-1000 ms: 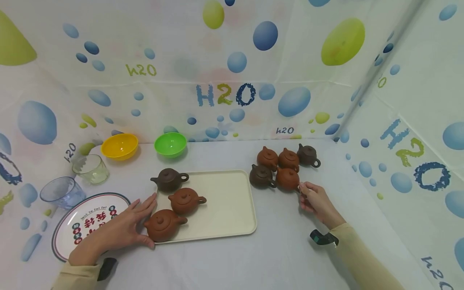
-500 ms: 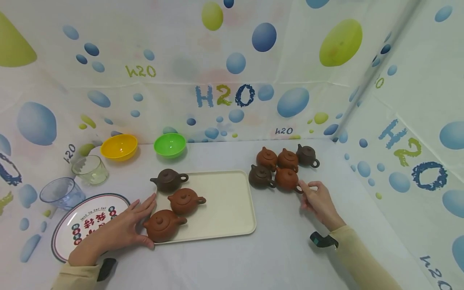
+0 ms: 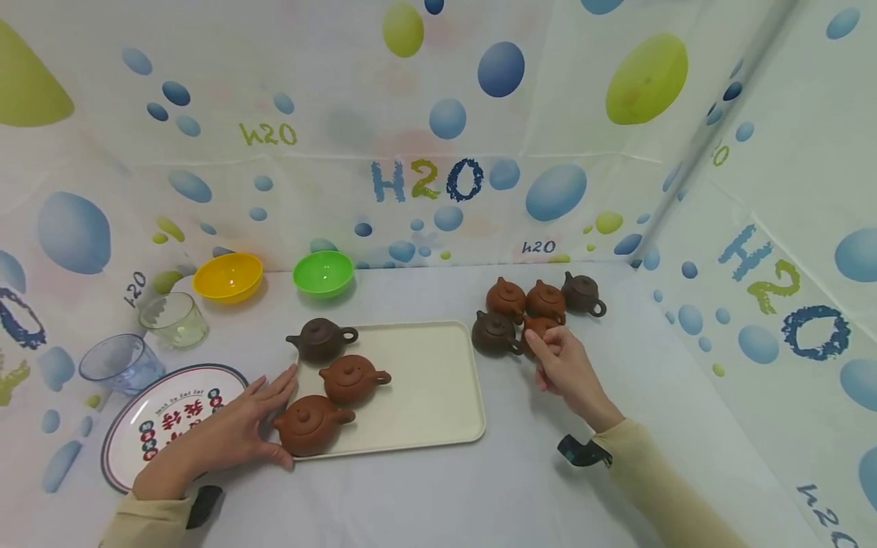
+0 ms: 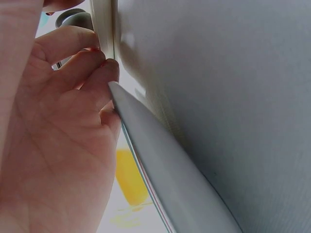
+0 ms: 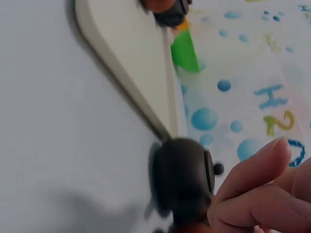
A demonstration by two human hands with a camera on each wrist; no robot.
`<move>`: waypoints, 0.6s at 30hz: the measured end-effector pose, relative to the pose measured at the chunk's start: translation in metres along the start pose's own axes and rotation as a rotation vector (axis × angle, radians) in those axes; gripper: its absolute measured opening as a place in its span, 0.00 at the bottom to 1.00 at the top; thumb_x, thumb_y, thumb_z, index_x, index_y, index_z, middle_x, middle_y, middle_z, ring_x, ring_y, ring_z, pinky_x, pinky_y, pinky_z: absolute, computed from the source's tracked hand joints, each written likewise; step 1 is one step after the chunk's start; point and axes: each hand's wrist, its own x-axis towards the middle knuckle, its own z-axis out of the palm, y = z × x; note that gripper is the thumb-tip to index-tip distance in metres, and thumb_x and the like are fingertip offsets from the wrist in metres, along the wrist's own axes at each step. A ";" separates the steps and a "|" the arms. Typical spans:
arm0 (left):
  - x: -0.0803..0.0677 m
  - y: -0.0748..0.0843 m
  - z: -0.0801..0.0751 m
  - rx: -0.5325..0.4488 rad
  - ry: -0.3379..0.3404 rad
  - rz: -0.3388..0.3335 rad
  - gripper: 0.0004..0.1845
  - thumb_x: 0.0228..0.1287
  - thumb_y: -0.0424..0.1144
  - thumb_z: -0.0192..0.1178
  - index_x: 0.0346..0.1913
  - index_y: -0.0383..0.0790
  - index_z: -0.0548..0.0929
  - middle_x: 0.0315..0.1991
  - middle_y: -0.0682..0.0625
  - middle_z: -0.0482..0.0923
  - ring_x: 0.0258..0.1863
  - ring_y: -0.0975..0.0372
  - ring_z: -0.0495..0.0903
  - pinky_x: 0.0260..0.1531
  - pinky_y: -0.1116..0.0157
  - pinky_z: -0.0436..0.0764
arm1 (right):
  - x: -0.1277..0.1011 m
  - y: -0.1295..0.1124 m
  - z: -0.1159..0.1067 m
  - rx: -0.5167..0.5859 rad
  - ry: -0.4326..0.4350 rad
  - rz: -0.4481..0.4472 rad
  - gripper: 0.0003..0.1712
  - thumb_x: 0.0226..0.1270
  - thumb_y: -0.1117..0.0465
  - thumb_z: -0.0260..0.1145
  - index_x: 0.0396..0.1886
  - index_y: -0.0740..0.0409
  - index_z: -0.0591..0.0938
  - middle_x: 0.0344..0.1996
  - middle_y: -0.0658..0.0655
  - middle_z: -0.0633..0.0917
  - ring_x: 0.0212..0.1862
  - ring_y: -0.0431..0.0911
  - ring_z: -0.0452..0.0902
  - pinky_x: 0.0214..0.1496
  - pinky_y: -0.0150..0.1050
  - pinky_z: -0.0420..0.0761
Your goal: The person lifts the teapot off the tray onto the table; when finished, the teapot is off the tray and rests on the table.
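My left hand (image 3: 236,430) rests at the left edge of the cream tray (image 3: 425,396), fingers extended along its rim. Inside the tray's left end sit two reddish-brown teapots (image 3: 308,426) and a dark brown teapot (image 3: 320,340), its spout over the edge. My right hand (image 3: 567,374) hovers at the front of the teapot group, its bent fingers holding nothing visible. It partly hides a reddish teapot (image 3: 537,326). Just left is a dark teapot (image 3: 493,332), also seen as a dark teapot (image 5: 183,170) beside the fingers in the right wrist view.
Behind them stand two reddish teapots (image 3: 505,297) and another dark teapot (image 3: 581,293). Yellow and green bowls (image 3: 323,274) line the back. At the left are a clear glass (image 3: 173,320), a bluish glass (image 3: 122,365) and an oval plate (image 3: 126,426) partly under my left forearm.
My right hand has left the front reddish teapot's handle and moved left and slightly up, now overlapping that teapot. The teapots and my left hand have stayed put.
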 end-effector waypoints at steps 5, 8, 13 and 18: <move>0.000 0.000 0.000 0.004 0.003 -0.010 0.70 0.36 0.65 0.84 0.79 0.26 0.67 0.85 0.31 0.54 0.77 0.18 0.50 0.72 0.23 0.57 | 0.001 -0.006 0.037 0.034 -0.093 -0.056 0.22 0.81 0.46 0.65 0.47 0.56 0.67 0.15 0.48 0.75 0.14 0.42 0.70 0.16 0.30 0.66; 0.000 0.000 0.000 0.001 -0.005 -0.020 0.70 0.37 0.65 0.84 0.79 0.26 0.67 0.85 0.31 0.54 0.78 0.18 0.50 0.73 0.22 0.56 | 0.001 -0.007 0.060 0.039 -0.153 -0.062 0.20 0.82 0.46 0.65 0.46 0.55 0.67 0.14 0.48 0.75 0.13 0.42 0.69 0.15 0.30 0.63; -0.001 0.001 0.000 0.016 -0.003 -0.020 0.69 0.37 0.66 0.83 0.79 0.27 0.67 0.85 0.32 0.54 0.77 0.17 0.50 0.73 0.22 0.57 | -0.002 -0.008 0.096 0.002 -0.254 -0.086 0.20 0.82 0.46 0.65 0.46 0.55 0.68 0.13 0.50 0.75 0.12 0.41 0.69 0.16 0.31 0.63; -0.002 0.001 0.000 0.029 0.004 -0.014 0.69 0.37 0.65 0.84 0.79 0.28 0.67 0.85 0.32 0.55 0.76 0.16 0.52 0.72 0.22 0.59 | -0.007 -0.010 0.128 0.019 -0.345 -0.098 0.20 0.81 0.46 0.65 0.45 0.56 0.69 0.12 0.50 0.75 0.12 0.41 0.71 0.16 0.30 0.61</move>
